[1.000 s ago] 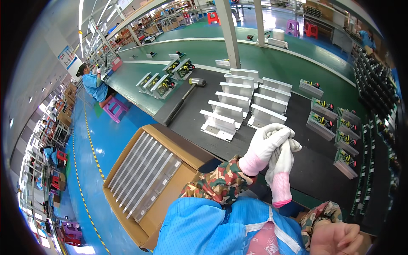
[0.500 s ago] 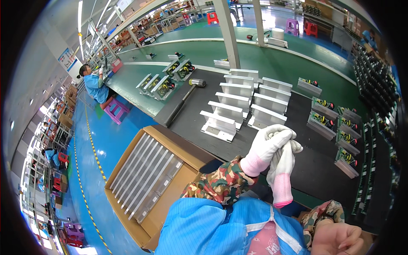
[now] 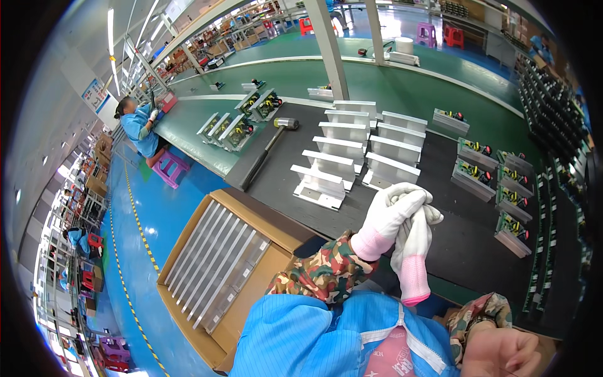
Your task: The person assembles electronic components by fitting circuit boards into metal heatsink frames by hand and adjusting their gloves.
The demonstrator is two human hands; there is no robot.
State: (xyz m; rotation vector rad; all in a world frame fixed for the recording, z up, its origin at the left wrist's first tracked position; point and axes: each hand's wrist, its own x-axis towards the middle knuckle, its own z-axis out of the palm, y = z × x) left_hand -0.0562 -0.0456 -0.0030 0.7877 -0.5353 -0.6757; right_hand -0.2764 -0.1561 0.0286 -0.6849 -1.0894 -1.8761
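I read clock positions from the centre of my head view, 12 at the top. The green workbench (image 3: 188, 122) spans the upper half, with a black mat (image 3: 468, 242) laid across its near part. At 7 to 8 o'clock I have an open cardboard carton (image 3: 229, 336) containing a row of pale metal profiles (image 3: 207, 264). At 2 o'clock, two rows of silver brackets (image 3: 333, 164) stand on the mat. Circuit-board assemblies stand in two groups: the right group (image 3: 475, 176) at 3 o'clock, the left group (image 3: 233, 133) at 10 to 11. A mallet (image 3: 264, 155) lies at 11 o'clock, beside the left group, head away from me. My left hand (image 3: 388, 217), gloved, is at 3 to 4 o'clock above the mat; its fingers are closed around a loose glove (image 3: 412, 261), which hangs at 4 o'clock with its pink cuff downward. My right hand (image 3: 499, 355), bare, is at 4 o'clock near the lower rim; its fingers appear curled, but lens distortion prevents me from telling how tightly.
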